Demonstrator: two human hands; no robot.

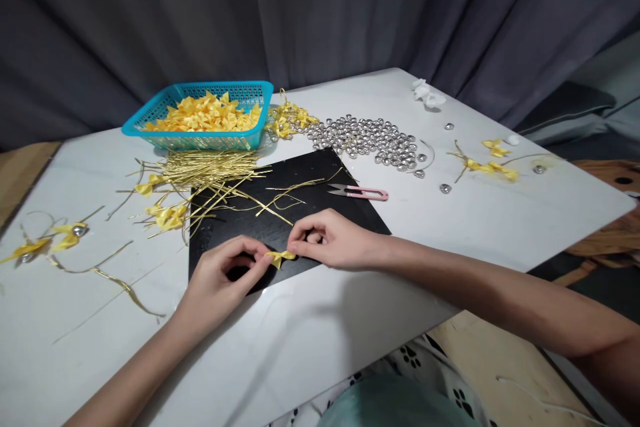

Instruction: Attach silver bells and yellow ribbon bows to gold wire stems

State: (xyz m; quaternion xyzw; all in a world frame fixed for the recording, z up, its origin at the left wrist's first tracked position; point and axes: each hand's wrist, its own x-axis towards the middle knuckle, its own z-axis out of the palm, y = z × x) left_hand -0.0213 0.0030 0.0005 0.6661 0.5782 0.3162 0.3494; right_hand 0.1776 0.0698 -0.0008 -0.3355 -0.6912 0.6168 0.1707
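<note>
Between my two hands, low over the front of a black board (230, 230), is a small yellow ribbon bow (280, 257). My left hand (227, 270) pinches its left end between thumb and forefinger. At the bow's right end, the thumb and fingertips of my right hand (327, 238) are closed on it. Gold twist ties (213, 168) lie in a thick pile at the board's upper left, some stretching across it towards my right hand. Pink-handled thread snips (359, 192) rest on the board beyond my right hand, blades pointing left.
A turquoise basket (200, 142) full of yellow bows stands at the back left. Many silver heart-shaped beads (370, 137) spread over the white table (500, 227) behind the board. Loose bows and wires (493, 168) lie at the right, others at the left. Crumpled white tissue (427, 95) sits at the back.
</note>
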